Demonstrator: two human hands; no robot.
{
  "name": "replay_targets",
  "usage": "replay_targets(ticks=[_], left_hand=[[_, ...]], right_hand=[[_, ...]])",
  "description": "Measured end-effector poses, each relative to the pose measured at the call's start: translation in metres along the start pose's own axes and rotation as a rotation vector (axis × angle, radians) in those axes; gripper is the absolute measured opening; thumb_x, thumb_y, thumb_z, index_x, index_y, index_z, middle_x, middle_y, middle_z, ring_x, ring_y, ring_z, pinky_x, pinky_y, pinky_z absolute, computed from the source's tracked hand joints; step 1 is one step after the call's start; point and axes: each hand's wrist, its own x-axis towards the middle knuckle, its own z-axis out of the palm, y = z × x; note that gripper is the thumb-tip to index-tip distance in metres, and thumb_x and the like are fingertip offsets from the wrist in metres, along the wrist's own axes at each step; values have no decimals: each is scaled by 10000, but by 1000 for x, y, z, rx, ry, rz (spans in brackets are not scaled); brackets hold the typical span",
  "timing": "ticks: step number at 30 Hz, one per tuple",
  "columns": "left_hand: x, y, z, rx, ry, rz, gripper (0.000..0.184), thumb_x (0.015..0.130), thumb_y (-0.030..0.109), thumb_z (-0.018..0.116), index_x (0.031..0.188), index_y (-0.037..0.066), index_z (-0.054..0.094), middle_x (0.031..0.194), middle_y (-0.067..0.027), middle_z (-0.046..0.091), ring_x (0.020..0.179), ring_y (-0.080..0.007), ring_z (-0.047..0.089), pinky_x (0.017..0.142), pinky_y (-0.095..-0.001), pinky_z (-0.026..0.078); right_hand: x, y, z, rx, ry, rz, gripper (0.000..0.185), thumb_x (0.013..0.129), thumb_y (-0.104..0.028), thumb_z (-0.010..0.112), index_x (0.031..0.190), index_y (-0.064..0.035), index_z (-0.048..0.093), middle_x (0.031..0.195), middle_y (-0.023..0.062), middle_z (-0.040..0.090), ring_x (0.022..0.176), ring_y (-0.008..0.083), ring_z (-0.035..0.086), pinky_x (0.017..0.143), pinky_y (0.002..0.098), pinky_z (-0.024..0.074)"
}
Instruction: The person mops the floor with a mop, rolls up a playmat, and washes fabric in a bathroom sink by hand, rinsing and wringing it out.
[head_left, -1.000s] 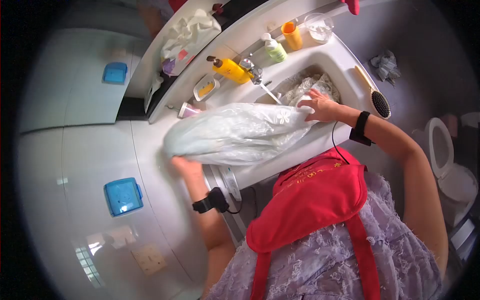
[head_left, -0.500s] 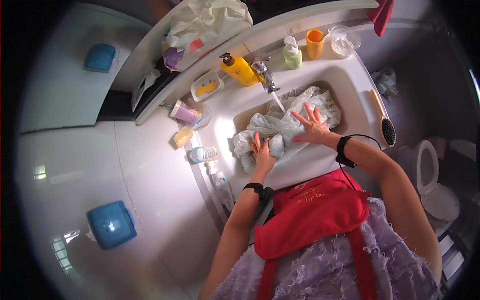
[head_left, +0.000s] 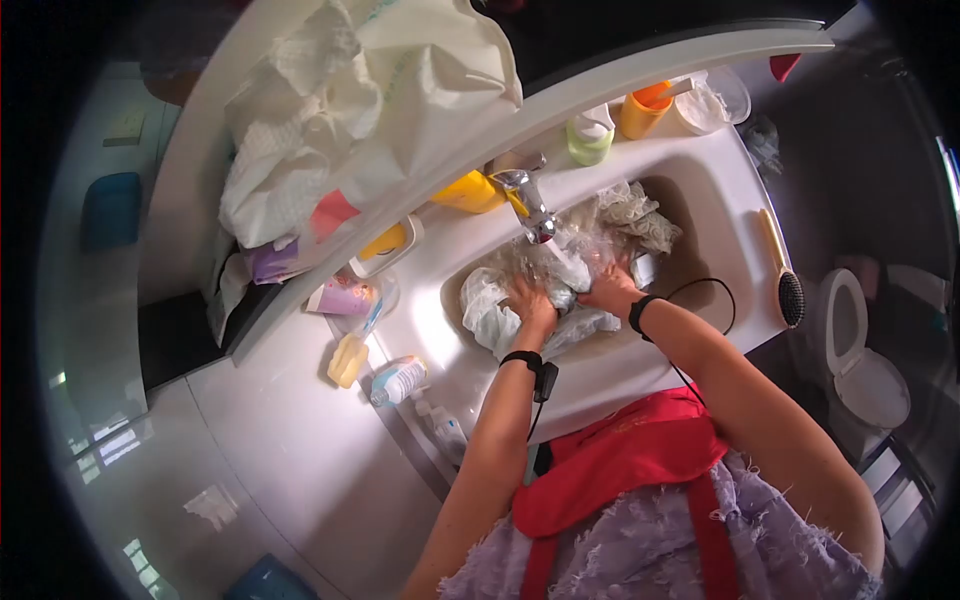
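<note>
A wet, thin white cloth (head_left: pixel 490 310) lies bunched in the washbasin (head_left: pixel 715 190), with a ruffled part (head_left: pixel 650 225) toward the back. Water runs onto it from the chrome tap (head_left: pixel 530 205). My left hand (head_left: pixel 530 303) is sunk into the cloth on the left, its fingers curled into the folds and partly hidden. To its right, my right hand (head_left: pixel 612 288) grips the bunched cloth near the stream, fingertips hidden by splashing water and fabric. Both wrists wear black bands, with a dark cable (head_left: pixel 735 300) looping from the right one over the basin.
Along the back rim stand a yellow bottle (head_left: pixel 470 192), a green pump bottle (head_left: pixel 590 140) and an orange cup (head_left: pixel 645 112). A hairbrush (head_left: pixel 788 285) rests on the right edge. A soap dish (head_left: pixel 390 245), a clear bottle (head_left: pixel 400 380) and a yellow bar (head_left: pixel 347 360) sit at left.
Both hands have gone from lying spread on top of the cloth to pushing down into it under the water. The cloth has sunk lower and shifted. My view has moved closer and tilted.
</note>
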Motion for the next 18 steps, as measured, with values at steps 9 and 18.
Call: replay_targets(ticks=[9, 18], left_hand=[[-6, 21, -51, -54, -205, -117, 558, 889, 261, 497, 1432, 223, 374, 1563, -155, 116, 1391, -480, 114, 1117, -567, 185], [-93, 36, -213, -1323, 109, -123, 488, 904, 86, 553, 1370, 38, 415, 1356, -75, 487, 1188, -190, 509, 1009, -333, 421]], right_hand=[[-12, -2, -1, 28, 240, 15, 991, 733, -622, 659, 1476, -72, 299, 1580, 97, 42, 1408, 431, 120, 1040, 659, 273], [-85, 28, -27, 405, 256, -194, 1341, 545, -293, 902, 1512, -322, -26, 1578, 123, 30, 1420, 404, 138, 993, 738, 279]])
